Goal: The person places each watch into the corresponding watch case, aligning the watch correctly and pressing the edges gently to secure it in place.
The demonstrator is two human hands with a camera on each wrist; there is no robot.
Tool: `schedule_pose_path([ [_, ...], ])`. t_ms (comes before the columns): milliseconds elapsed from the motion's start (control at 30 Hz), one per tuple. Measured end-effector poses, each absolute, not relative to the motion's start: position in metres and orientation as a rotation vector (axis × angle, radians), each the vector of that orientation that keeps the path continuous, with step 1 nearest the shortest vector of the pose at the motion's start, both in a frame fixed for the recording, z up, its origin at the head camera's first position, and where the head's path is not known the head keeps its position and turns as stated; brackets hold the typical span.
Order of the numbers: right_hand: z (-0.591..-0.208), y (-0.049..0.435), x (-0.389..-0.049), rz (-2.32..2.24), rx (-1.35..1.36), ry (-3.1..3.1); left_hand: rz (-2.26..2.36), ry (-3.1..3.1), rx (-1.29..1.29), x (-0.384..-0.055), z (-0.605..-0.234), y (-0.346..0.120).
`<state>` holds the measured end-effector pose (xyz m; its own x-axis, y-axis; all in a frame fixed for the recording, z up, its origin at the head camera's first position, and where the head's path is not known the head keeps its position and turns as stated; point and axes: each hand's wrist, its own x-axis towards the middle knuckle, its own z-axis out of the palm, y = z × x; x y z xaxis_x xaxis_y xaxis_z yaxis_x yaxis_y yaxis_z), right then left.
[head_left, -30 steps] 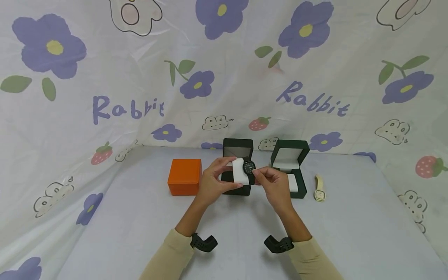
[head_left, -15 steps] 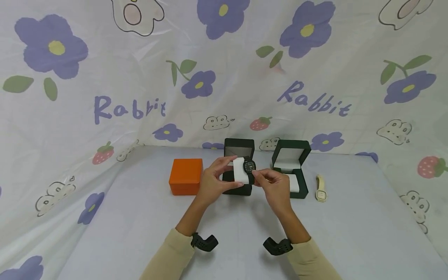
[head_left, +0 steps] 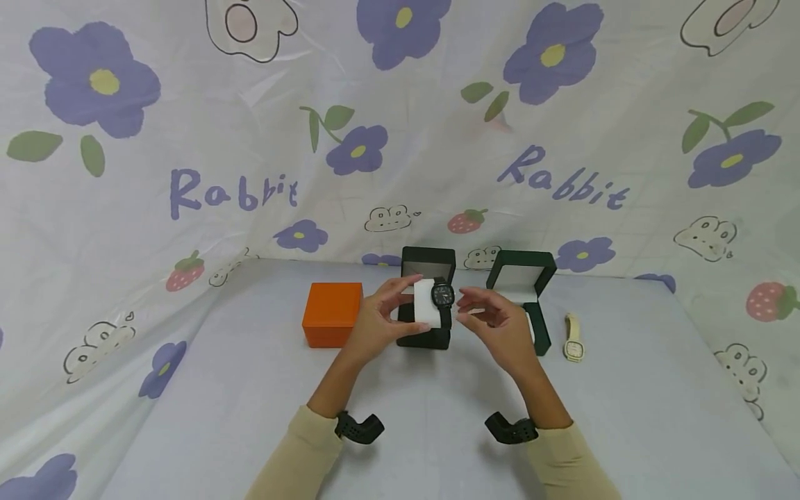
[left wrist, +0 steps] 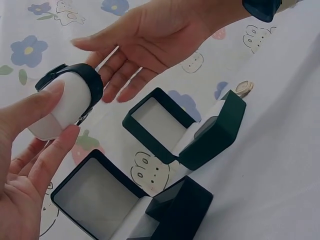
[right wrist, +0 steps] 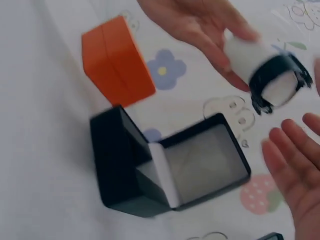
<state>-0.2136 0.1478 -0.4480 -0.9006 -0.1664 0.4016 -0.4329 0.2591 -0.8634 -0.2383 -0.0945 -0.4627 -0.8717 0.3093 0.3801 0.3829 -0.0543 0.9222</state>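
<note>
My left hand [head_left: 379,317] grips a white watch cushion [head_left: 426,304] between thumb and fingers, above an open black watch box [head_left: 428,258]. A black wristwatch [head_left: 443,296] is strapped round the cushion, dial showing in the head view. In the left wrist view the dark strap [left wrist: 90,82] encircles the cushion's far end. My right hand [head_left: 503,326] is apart from the watch, just to its right, fingers loosely bent and holding nothing. In the right wrist view its fingers [right wrist: 287,165] lie spread below the watch.
An orange box [head_left: 332,314] with its lid down stands left of the black box. At right is an open dark green watch box [head_left: 541,330], partly behind my right hand. A pale gold watch [head_left: 573,339] lies beyond it. A printed cloth backdrop rises behind the table.
My right hand has let go of the watch and drawn back to the right, its fingers parting. The left hand still holds the cushion, hardly moved.
</note>
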Motion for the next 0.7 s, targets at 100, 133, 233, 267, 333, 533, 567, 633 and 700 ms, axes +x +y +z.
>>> schedule_pose_path([
  [100, -0.442, 0.150, -0.213, 1.659, 0.676, -2.379, -2.106, -2.132, -0.814, -0.238, -0.462, -0.095],
  [133, -0.436, 0.149, -0.210, 1.647, 0.721, -2.413, -2.105, -2.140, -0.826, -0.238, -0.462, -0.095],
  [233, -0.423, 0.146, -0.203, 1.604, 0.789, -2.509, -2.108, -2.161, -0.883, -0.237, -0.460, -0.095],
  [267, -0.420, 0.145, -0.200, 1.590, 0.797, -2.532, -2.111, -2.166, -0.905, -0.237, -0.460, -0.094],
  [333, -0.413, 0.143, -0.196, 1.589, 0.788, -2.562, -2.120, -2.173, -0.941, -0.237, -0.460, -0.094],
  [533, -0.411, 0.145, -0.194, 1.628, 0.777, -2.536, -2.117, -2.191, -1.013, -0.237, -0.460, -0.096],
  [567, -0.412, 0.146, -0.194, 1.633, 0.781, -2.529, -2.110, -2.199, -1.019, -0.237, -0.460, -0.096],
  [633, -0.412, 0.147, -0.194, 1.642, 0.792, -2.517, -2.094, -2.211, -1.023, -0.237, -0.460, -0.096],
  [700, -0.412, 0.147, -0.194, 1.636, 0.793, -2.509, -2.075, -2.217, -1.025, -0.237, -0.460, -0.096],
])
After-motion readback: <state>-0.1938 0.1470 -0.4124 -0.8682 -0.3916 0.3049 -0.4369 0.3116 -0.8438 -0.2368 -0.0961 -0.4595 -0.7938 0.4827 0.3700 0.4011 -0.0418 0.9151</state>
